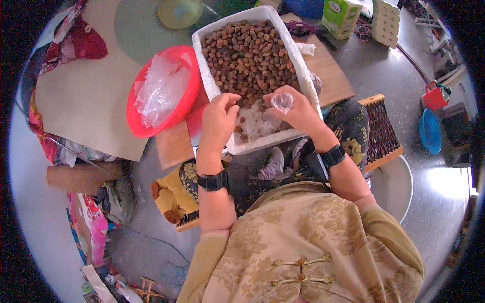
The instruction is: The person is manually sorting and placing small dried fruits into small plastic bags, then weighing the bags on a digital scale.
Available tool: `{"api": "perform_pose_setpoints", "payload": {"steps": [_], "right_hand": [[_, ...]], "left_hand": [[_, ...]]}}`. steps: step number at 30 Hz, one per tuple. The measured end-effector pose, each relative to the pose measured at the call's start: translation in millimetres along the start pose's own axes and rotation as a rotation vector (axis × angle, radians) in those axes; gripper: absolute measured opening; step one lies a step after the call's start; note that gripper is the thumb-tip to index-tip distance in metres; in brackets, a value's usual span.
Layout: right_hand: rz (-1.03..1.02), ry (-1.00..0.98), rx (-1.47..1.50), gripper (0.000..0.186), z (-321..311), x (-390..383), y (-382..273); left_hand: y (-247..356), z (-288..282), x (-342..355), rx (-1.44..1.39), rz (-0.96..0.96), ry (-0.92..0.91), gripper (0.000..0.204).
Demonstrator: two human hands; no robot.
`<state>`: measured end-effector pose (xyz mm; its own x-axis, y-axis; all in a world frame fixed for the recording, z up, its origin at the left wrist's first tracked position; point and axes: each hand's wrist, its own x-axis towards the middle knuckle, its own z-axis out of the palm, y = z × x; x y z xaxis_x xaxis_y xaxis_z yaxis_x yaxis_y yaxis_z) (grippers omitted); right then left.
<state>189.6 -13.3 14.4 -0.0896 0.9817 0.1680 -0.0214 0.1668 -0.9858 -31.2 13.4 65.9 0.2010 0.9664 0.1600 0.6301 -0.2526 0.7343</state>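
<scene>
A white foam box (200,61) full of brown, wrinkled, nut-sized pieces, perhaps dried fruit (252,58), lies before me. At its near end the white bottom shows, with a few loose pieces. Over that end my right hand (303,112) is closed around a small clear plastic bag (282,103), its mouth spread toward me. My left hand (218,123) hovers by the box's near left side, fingers curled toward the thumb; whether a piece is between them is hidden. Left of the box, a red basin (193,76) holds crumpled clear plastic bags (160,91).
Wooden boards (326,70) lie under and beside the box. A green tissue pack (339,17) and an egg tray (385,24) stand at the far right. A beaded wooden-framed seat (382,134) is by my right knee. A blue basin (430,131) is farther right, cardboard (93,101) at left.
</scene>
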Motion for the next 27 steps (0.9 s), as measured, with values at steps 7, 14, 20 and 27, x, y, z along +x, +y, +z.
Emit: {"api": "perform_pose_setpoints", "payload": {"steps": [7,14,20,27], "right_hand": [[-0.057,-0.011,0.048,0.038,1,2,11],[-0.042,-0.004,0.074,0.037,1,1,15],[-0.038,-0.015,0.082,0.037,0,1,18],[-0.053,-0.014,-0.001,0.039,0,1,14]], "left_hand": [[-16,42,-2,0.678,0.134,-0.304,0.028],[-14,45,-13,0.651,0.137,-0.274,0.029],[-10,39,-9,0.698,0.199,-0.386,0.021],[-28,41,-3,0.734,0.215,-0.479,0.019]]}}
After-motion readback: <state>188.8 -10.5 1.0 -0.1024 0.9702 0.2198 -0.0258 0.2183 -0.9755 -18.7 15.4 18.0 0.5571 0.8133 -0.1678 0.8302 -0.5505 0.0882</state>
